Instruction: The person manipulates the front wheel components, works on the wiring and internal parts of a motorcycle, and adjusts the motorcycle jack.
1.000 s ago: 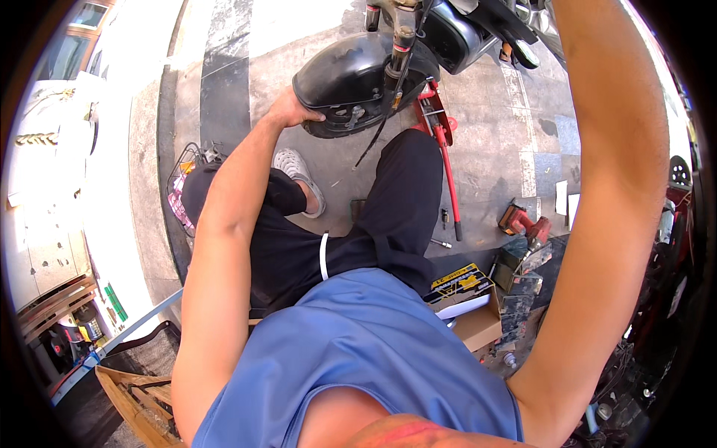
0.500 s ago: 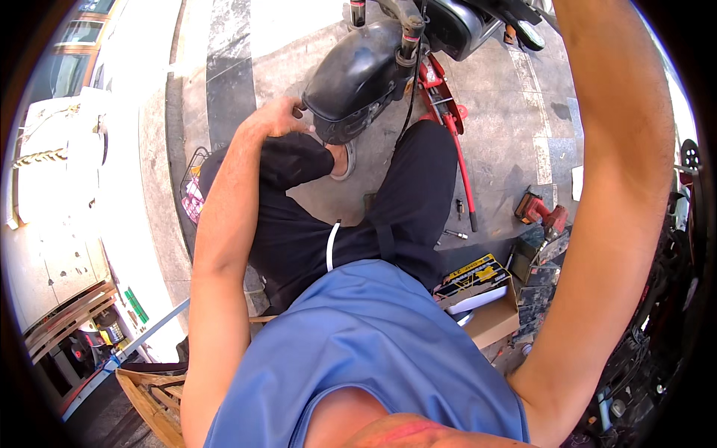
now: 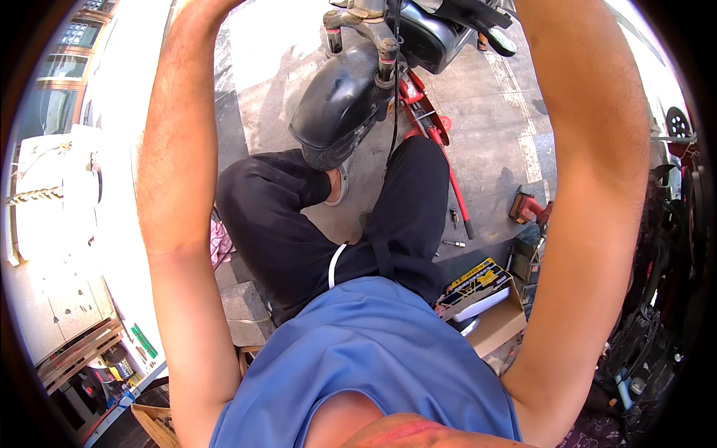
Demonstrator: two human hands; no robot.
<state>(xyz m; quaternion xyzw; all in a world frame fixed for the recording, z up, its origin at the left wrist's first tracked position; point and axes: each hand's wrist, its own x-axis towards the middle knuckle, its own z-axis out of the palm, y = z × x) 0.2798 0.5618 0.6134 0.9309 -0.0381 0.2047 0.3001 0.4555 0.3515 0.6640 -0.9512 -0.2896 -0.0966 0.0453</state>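
Observation:
Both my arms reach up past the upper edge of the picture, so neither hand shows. My left forearm (image 3: 179,134) runs up along the left, and my right forearm (image 3: 590,97) along the right. Between my knees stands the front end of a motorcycle, with a black mudguard (image 3: 336,97) and fork legs (image 3: 386,60) but no wheel seen under it. A black cable (image 3: 396,89) hangs beside the fork. What my hands touch or hold is hidden outside the picture.
A red floor jack (image 3: 426,112) stands behind the mudguard, its handle slanting toward me. Right of it lie a socket tool (image 3: 453,243), a red cordless drill (image 3: 526,207) and an open cardboard box (image 3: 499,328). A pink cloth (image 3: 220,245) is at my left, near a stone block (image 3: 246,313).
My left hand has left the mudguard's edge and gone up out of view. My right arm is still raised. The view has shifted a little, showing more of the fork.

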